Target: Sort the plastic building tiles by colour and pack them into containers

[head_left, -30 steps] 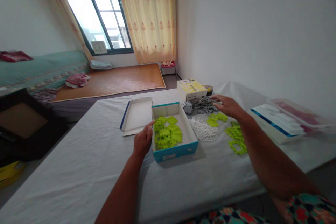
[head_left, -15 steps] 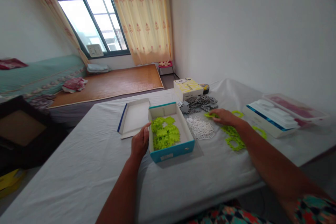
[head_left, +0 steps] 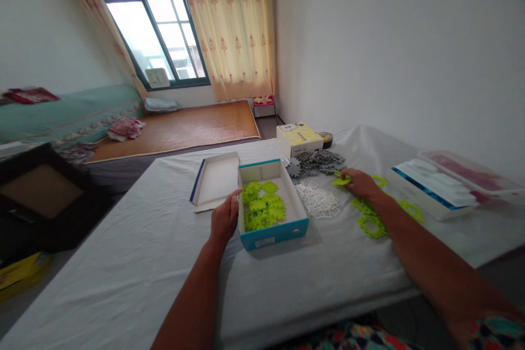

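My left hand (head_left: 225,220) is at the left side of a blue-edged cardboard box (head_left: 273,236), its fingers closed against the box's left wall. Inside the box lies a heap of lime-green interlocking plastic pieces (head_left: 264,210), mostly toward the left. Over the table to the right, my right hand (head_left: 361,183) pinches a lime-green plastic piece (head_left: 341,179). Under and around my right wrist lie more green pieces (head_left: 372,226), some shaped like rings. Between the box and my right hand spreads a pile of small white square frames (head_left: 319,200).
Grey interlocking pieces (head_left: 315,163) are heaped behind the white ones, beside a yellow-and-white carton (head_left: 298,139). A shallow box lid (head_left: 217,178) lies left of the blue box. At the right stand a white box (head_left: 430,188) and a clear plastic container (head_left: 476,172).
The view has turned slightly left. My right hand has shifted a little to the right with the green piece still in its fingers. My left hand stays on the box wall.
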The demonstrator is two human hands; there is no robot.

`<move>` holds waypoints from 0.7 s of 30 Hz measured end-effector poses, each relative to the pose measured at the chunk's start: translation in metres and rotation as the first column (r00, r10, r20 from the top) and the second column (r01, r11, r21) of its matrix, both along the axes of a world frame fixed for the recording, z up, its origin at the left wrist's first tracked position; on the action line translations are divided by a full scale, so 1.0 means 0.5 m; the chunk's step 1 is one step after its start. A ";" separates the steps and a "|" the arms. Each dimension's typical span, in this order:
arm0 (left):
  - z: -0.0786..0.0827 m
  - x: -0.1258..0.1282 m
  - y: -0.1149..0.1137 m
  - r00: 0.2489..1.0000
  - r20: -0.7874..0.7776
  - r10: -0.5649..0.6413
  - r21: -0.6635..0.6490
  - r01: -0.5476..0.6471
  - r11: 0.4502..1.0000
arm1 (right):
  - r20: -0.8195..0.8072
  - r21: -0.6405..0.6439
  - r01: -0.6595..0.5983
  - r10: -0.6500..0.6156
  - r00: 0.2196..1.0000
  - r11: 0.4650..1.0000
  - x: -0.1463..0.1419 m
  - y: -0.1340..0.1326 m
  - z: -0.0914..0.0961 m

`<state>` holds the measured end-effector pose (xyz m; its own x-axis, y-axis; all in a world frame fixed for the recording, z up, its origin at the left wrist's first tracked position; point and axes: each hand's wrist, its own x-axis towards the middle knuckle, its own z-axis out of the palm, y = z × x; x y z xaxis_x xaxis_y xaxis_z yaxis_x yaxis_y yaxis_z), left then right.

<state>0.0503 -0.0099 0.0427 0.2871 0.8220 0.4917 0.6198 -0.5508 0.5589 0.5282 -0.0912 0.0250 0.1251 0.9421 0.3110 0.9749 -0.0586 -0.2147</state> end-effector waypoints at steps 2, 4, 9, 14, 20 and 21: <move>0.002 0.000 -0.001 1.000 -0.002 -0.005 0.003 0.005 1.000 | -0.134 0.080 0.052 -0.041 0.990 0.995 -0.020 -0.007 0.029; 0.004 0.001 -0.002 1.000 -0.004 -0.009 0.002 0.009 1.000 | -0.314 0.177 0.027 0.031 0.949 0.984 -0.065 -0.009 0.071; 0.008 0.002 -0.004 1.000 -0.006 -0.002 -0.007 0.002 1.000 | -0.428 0.380 -0.322 0.473 0.770 0.867 -0.273 0.006 0.179; 0.011 0.003 -0.006 1.000 -0.019 0.021 0.008 -0.020 1.000 | -0.133 0.177 -0.637 0.659 0.740 0.750 -0.393 0.010 0.194; 0.010 0.003 -0.003 0.999 -0.022 0.026 0.015 -0.025 1.000 | -0.070 0.062 -0.311 0.315 0.946 0.948 -0.190 -0.042 0.148; 0.010 0.003 -0.003 1.000 -0.020 0.023 0.014 -0.022 1.000 | -0.058 0.007 -0.190 0.190 0.980 0.982 -0.140 -0.060 0.135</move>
